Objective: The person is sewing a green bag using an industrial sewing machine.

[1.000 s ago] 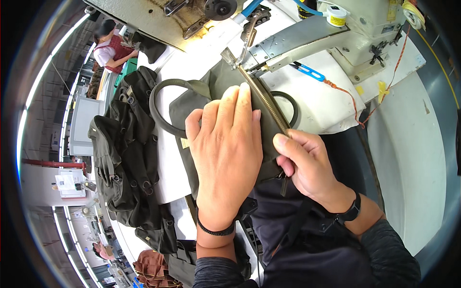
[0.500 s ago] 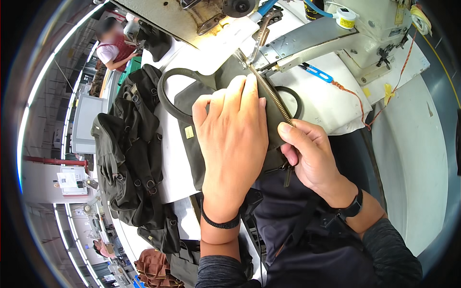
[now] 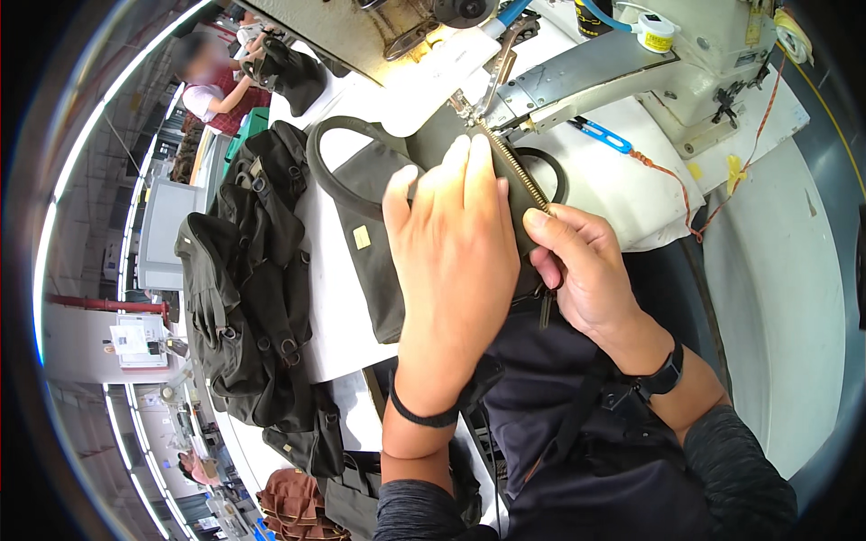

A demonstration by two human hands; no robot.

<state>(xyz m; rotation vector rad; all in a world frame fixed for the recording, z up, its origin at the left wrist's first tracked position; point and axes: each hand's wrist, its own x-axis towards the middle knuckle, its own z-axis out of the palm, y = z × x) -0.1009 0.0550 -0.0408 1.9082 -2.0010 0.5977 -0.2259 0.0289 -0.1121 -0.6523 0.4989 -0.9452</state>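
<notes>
A dark olive fabric bag (image 3: 374,293) with looped handles lies on the white table under the sewing machine's presser foot (image 3: 464,106). A brass-toothed zipper (image 3: 517,168) runs along its edge, from the foot down to my right hand. My left hand (image 3: 458,257) rests flat on the bag, fingers stretched toward the foot and just left of the zipper. With thumb and bent fingers, my right hand (image 3: 585,270) pinches the zipper's near end. A zipper pull (image 3: 546,311) dangles beside those fingers. My left palm covers much of the bag.
The sewing machine (image 3: 586,77) spans the far side. Blue thread snips (image 3: 603,135) on an orange cord lie to the right. Dark bags (image 3: 244,298) are heaped at left, brown ones (image 3: 293,500) lower down. A co-worker (image 3: 221,86) handles a dark item at far left.
The bag has slid slightly forward toward the presser foot, and both my hands have shifted a little with it. At far left, the co-worker has lifted a dark item.
</notes>
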